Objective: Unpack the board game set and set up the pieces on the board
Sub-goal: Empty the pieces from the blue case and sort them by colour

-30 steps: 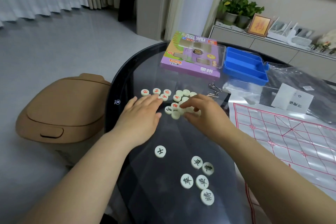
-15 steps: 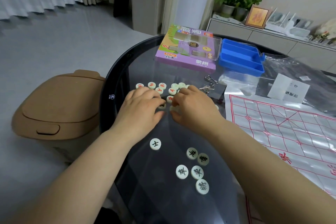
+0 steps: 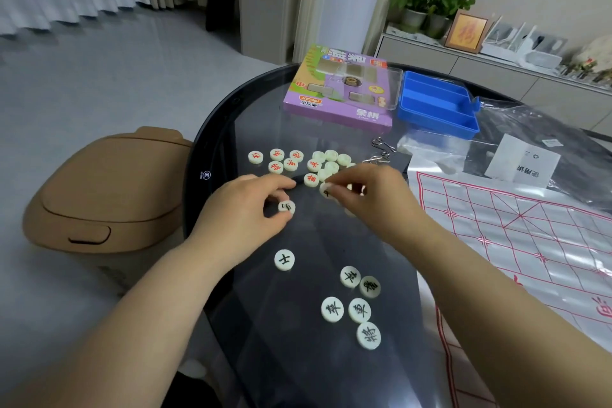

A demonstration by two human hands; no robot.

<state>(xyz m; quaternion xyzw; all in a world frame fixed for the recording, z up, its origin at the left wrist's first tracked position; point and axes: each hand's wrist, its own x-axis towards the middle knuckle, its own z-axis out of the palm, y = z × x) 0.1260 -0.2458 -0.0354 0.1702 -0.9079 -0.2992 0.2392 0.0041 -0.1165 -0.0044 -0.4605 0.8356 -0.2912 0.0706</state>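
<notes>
My table (image 3: 251, 325): dark glossy glass | pieces (image 3: 332, 309): smooth cream plastic, matt | board sheet (image 3: 516, 242): thin glossy film, creased | tray (image 3: 437, 109): blue shiny plastic | box (image 3: 334, 109): printed purple card | bin (image 3: 99, 189): matt tan plastic

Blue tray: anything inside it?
The blue tray shows only bare compartments; no pieces visible inside. Its near wall hides the front strip of the floor, so that part cannot be checked.
</notes>
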